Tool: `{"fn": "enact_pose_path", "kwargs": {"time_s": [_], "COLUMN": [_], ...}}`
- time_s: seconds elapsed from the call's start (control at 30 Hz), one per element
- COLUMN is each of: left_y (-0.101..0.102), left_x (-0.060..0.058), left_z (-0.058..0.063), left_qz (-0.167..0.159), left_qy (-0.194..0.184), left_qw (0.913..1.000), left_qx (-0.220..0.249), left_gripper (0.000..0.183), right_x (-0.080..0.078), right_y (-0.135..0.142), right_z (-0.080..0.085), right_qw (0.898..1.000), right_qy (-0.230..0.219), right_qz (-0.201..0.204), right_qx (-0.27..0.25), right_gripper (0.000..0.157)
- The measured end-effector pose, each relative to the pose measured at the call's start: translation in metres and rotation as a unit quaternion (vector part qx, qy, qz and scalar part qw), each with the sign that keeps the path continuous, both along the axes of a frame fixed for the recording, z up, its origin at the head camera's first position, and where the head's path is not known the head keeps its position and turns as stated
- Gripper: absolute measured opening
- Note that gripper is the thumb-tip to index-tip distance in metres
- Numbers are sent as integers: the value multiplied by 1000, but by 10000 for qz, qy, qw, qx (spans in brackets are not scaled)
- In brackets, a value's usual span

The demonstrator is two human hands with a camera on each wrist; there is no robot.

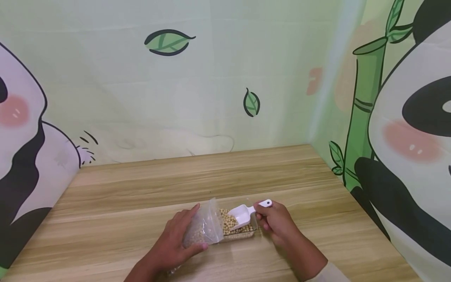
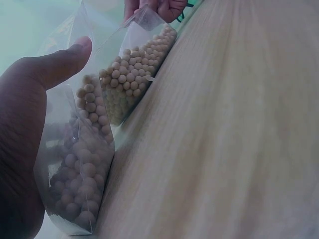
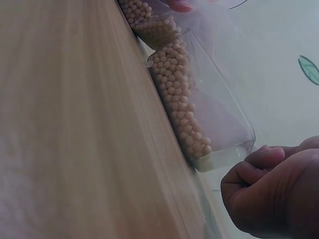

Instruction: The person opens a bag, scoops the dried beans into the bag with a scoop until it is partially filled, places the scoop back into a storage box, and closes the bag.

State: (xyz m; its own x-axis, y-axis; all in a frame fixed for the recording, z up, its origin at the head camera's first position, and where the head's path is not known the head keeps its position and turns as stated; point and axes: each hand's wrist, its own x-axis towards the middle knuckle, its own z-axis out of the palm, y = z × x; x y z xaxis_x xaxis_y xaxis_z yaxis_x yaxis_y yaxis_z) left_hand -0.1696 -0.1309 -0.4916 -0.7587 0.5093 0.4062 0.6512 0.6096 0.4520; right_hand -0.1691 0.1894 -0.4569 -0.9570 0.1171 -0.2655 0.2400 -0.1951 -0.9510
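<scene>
Right hand grips scoop beside right edge of tub; left hand holds bag at opposite edge. Tabletop runs back to wall.

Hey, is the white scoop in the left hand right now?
No, the right hand holds the white scoop, while the left hand grips the clear plastic bag.

Bag left of container on table; scoop in container.

A clear box holds pale beads; curled fingers are just beside it.
</scene>
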Motion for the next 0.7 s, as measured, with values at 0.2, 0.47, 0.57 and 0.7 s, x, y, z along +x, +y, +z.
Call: {"fn": "enact_pose_path", "kwargs": {"time_s": [0.2,0.47,0.57,0.7], "left_y": [0,1,0,0], "left_x": [1,1,1,1], "left_z": [0,1,1,1], "left_qz": [46,53,53,37], "left_qy": [-19,9,2,28], "left_qw": [10000,10000,10000,10000], "left_qx": [-32,-31,-44,-31], "left_gripper": [102,102,103,103], "right_x": [-1,-4,-4,-4], "right_y": [1,2,2,3], "right_z": [-3,-6,-6,-4], "right_qw": [9991,9957,9945,9930], "right_qy": [-83,-198,-187,-62], "right_qz": [90,92,58,-2], "right_qx": [-412,-906,-1034,-1177], "right_gripper": [8,9,11,17]}}
